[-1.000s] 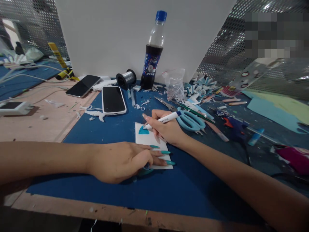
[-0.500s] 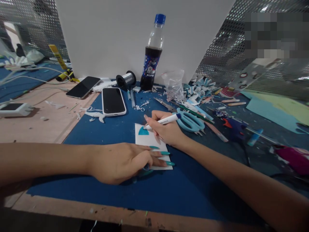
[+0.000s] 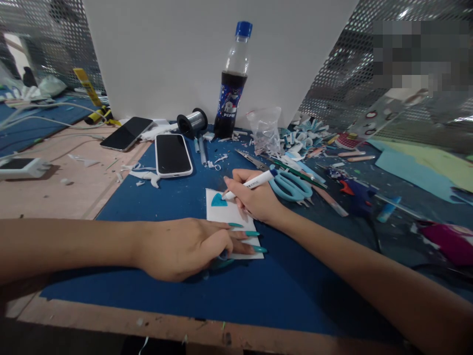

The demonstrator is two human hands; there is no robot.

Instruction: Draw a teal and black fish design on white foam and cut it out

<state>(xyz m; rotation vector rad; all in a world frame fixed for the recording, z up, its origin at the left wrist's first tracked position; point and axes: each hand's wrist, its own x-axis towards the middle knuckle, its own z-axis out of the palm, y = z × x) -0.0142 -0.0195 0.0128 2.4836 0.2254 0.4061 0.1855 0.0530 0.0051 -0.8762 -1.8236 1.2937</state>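
The right hand [image 3: 258, 199] has slid slightly right and down, carrying the white cylindrical marker with a dark-blue end [image 3: 254, 182] along the right side of the small, solid bright-blue shape [image 3: 218, 201]. That side looks a little more filled, so I judge the colouring there to be well along. The left hand [image 3: 185, 246] has stayed put.

The white rectangular card [image 3: 219, 215] lies at the centre of the frame on the dark-blue flat mat [image 3: 148, 298] covering much of the bench [image 3: 83, 190], the blue shape near its upper-left corner. The right fingers grasp the marker, tip down at the shape. The left fingers stretch flat across the card's lower part; whether the thumb pinches anything under the palm, I can't tell.

Counting from here: two hands, one marker, one card, one blue shape. Left of centre lie two phones, one white-cased [image 3: 173, 155], one dark and slim [image 3: 126, 133]. At upper centre are one blue-capped clear plastic bottle of dark drink [image 3: 231, 96] and one black-ended spool of silvery line [image 3: 195, 121].
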